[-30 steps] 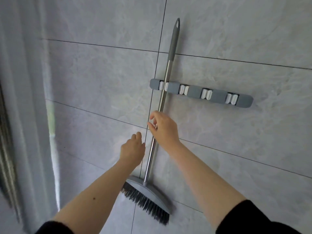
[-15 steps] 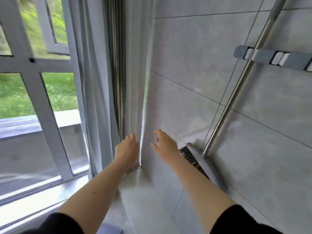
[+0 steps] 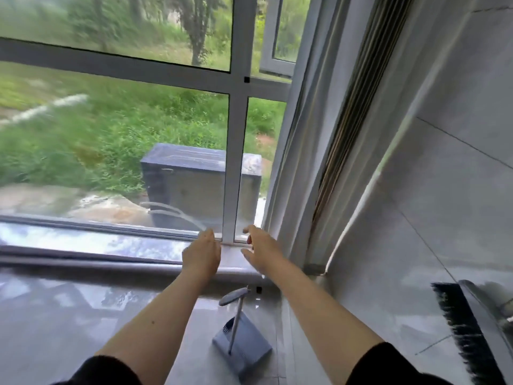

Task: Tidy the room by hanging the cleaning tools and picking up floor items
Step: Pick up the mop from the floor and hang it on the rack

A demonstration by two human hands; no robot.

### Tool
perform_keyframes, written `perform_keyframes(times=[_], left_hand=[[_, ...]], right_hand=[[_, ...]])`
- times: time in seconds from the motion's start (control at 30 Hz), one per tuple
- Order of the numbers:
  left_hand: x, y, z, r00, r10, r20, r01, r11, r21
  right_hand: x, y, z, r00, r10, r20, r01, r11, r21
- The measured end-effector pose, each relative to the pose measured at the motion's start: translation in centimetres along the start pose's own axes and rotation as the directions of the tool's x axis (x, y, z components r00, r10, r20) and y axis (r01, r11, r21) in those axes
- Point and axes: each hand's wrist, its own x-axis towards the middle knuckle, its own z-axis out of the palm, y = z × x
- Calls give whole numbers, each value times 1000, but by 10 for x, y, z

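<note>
The dustpan (image 3: 241, 346) stands on the floor (image 3: 69, 323) below the window (image 3: 233, 173), between both forearms. The broom's bristles (image 3: 463, 334) show at the right wall. Left hand (image 3: 202, 257) and right hand (image 3: 263, 252) reach forward, each grip loose and empty.

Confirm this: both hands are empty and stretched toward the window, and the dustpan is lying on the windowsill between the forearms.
Not quite. The head view shows the dustpan standing on the floor below the windowsill, not on it. The rest holds: the left hand and right hand are empty, stretched toward the window.
</note>
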Motion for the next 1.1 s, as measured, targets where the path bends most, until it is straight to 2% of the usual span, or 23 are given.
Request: perform_keyframes(times=[0.17,0.47,0.73,1.1], left_hand=[[-22,-99,-23,978,-210,-12,210,977,45],[-97,-278,-80,839,-541,-51,542,840,-2],[-151,-396,-114,704,-707,-61,708,706,-13],[-218,-506,-149,462,-879,-116,875,473,-104]], right_hand=[[19,-71,62,982,-135,134,144,988,-58],[13,-222,179,879,-320,353,373,924,-90],[7,-332,260,739,-482,470,568,821,-50],[-3,-436,352,562,-559,610,685,728,36]])
